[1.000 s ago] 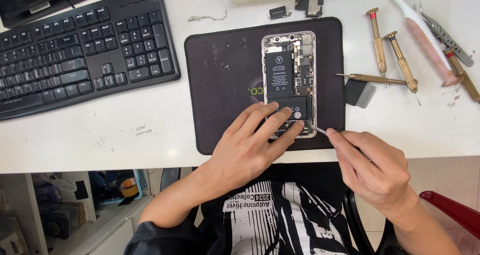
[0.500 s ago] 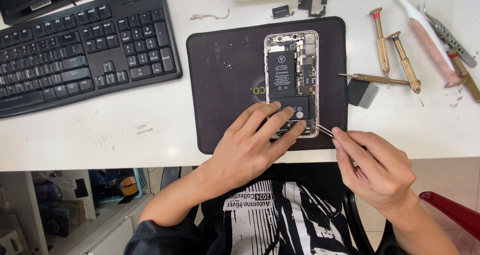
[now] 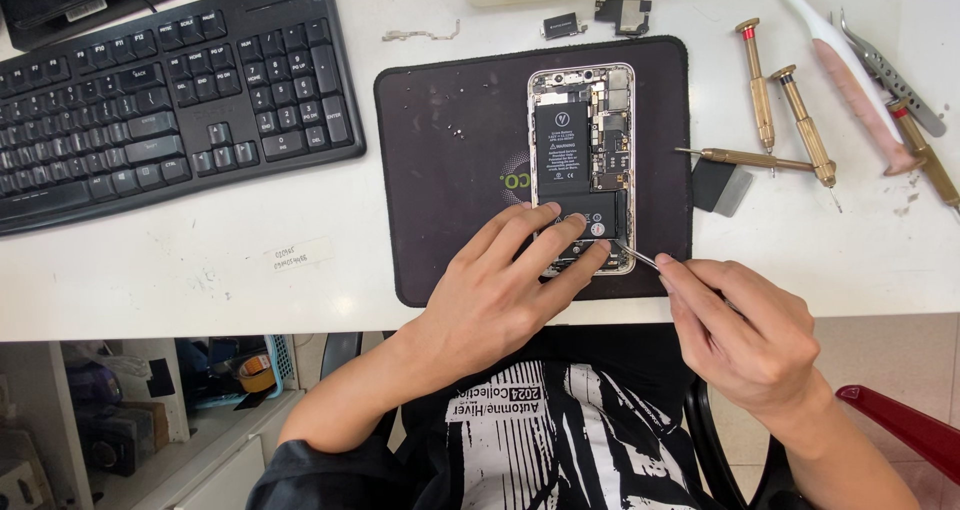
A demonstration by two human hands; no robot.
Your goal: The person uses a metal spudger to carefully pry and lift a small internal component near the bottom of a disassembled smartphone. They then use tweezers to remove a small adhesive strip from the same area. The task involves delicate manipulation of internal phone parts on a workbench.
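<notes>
Currently the opened phone lies face-down on a matte black mat on the white worktop: slim rounded-rectangle metal frame, black battery block, small dense boards beside it. Left hand rests on its near end, fingers spread flat, pressing down. Right hand has fingers pressed together, pinching thin metal tweezers, tip at the phone's near right corner. Brass-handled screwdrivers lie right of the mat, black keyboard far left.
</notes>
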